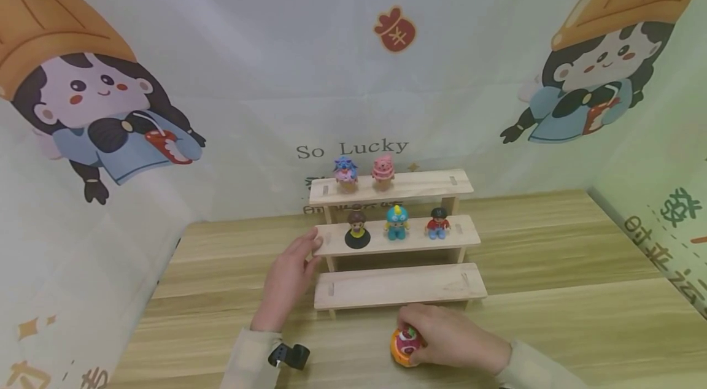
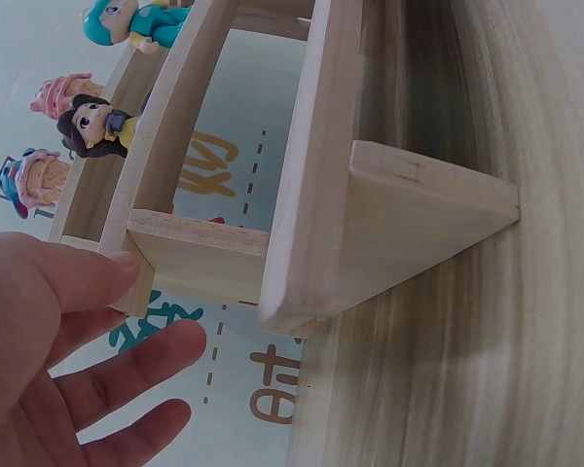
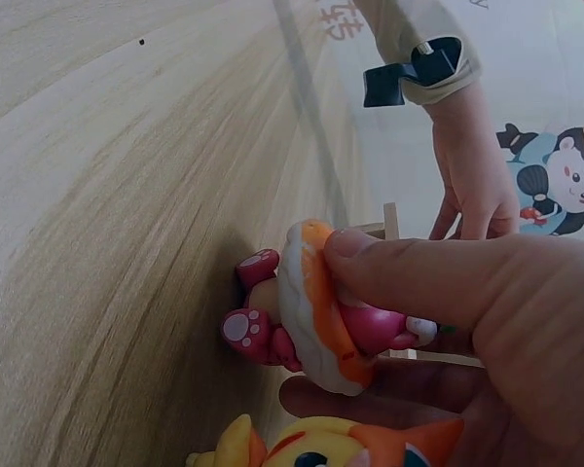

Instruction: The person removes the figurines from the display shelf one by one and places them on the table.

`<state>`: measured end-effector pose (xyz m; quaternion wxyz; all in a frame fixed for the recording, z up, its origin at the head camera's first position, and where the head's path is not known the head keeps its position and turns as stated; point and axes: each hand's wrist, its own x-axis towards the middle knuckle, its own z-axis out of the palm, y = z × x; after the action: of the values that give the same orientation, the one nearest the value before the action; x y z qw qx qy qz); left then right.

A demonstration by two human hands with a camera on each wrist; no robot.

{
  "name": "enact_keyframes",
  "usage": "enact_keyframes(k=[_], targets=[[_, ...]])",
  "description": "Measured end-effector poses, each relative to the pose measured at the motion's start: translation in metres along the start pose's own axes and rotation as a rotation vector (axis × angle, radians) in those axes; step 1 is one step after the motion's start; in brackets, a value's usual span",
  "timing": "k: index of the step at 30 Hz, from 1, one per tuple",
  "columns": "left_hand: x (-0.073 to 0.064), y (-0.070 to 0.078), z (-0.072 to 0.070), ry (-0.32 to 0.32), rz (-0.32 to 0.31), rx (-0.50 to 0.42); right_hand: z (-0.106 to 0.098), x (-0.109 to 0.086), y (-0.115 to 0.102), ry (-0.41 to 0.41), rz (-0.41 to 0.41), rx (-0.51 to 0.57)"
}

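My left hand [image 1: 289, 275] touches the left end of the three-tier wooden shelf [image 1: 400, 288], at the middle board. In the left wrist view its thumb rests at that board's edge, and the other fingers stretch out loosely. Below the front board, my right hand [image 1: 450, 337] grips a pink bear figurine [image 3: 370, 326] with an orange-and-white ring round its body, thumb on the ring. The bear lies sideways in the right wrist view, feet toward the wooden surface. A yellow-orange figurine [image 3: 316, 443] shows partly beside the right fingers; in the head view it is hidden.
Two ice-cream-cone figurines, one blue [image 1: 345, 173] and one pink [image 1: 383, 172], stand on the top board. The middle board carries a brown-haired figurine [image 1: 357, 231], a teal-capped one [image 1: 396, 223] and a red-jacketed one [image 1: 439, 223]. A printed cloth [image 1: 469, 100] hangs behind.
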<state>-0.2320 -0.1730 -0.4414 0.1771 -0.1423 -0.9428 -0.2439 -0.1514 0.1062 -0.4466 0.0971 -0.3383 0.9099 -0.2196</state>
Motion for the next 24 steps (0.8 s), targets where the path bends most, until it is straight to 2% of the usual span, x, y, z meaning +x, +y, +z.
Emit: enact_keyframes(k=[24], targets=[[-0.0009, 0.0006, 0.0005, -0.010, -0.011, -0.016, -0.0003, 0.0012, 0.0017, -0.057, 0.007, 0.002]])
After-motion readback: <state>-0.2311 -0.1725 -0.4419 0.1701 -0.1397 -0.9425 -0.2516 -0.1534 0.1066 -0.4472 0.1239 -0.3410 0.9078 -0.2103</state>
